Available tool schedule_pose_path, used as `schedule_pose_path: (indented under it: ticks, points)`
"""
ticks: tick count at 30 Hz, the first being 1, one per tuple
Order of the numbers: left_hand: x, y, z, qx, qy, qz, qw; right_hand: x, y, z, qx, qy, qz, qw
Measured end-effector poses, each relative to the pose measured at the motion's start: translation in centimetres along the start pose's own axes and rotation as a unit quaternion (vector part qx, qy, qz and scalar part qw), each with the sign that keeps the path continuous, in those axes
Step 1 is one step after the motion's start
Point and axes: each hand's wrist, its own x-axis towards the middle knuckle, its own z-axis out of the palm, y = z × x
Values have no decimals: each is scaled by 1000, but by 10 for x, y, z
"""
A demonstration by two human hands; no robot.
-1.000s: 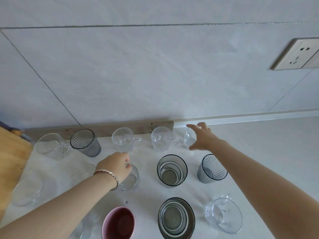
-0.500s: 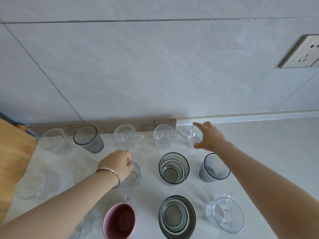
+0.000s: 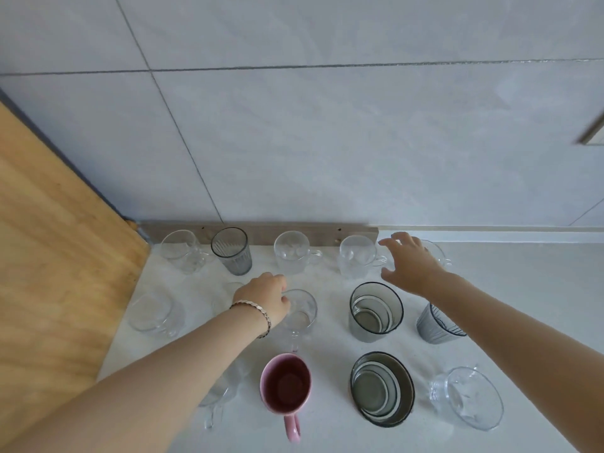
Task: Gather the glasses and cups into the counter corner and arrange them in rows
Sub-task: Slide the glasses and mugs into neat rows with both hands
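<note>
The table [image 3: 523, 305] carries glasses and cups in rough rows packed toward its back-left corner, with free surface to the right. The right hand [image 3: 412, 265] hovers spread and empty by a clear mug [image 3: 356, 256]; the left hand [image 3: 264, 297] apparently pinches a glass mug [image 3: 300, 313].

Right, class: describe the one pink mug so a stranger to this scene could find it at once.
Start at the wooden panel on the left and follow the white counter to its near edge. In the front row, left of the wide smoked-glass bowl, stands the pink mug. It is the only opaque, coloured vessel; everything around it is clear or grey glass.
</note>
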Motion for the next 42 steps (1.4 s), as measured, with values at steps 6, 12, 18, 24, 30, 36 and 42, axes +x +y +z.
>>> schedule_pose_path:
  ticks: [6,12,18,24,30,36,42]
  points:
    - [-35,-93,-12,4,27,-31,999,-43,-121,14,50,-61,-132,988]
    - [-39,-198,-10,-5,23,-96,995,-37,-224,61,45,-72,-110,990]
    - [-25,-240,5,-117,-26,-87,989,-13,-273,105,63,-78,48,994]
    - [-10,-246,8,-65,-55,15,996,-13,-262,116,96,-59,-10,994]
    - [-4,-236,9,-129,4,-114,985,-21,-263,125,118,-70,10,990]
    - [0,-232,14,-191,21,-151,970,-13,-274,127,137,-56,23,989]
    - [4,-225,20,-261,56,-160,950,-13,-273,128,123,-58,9,991]
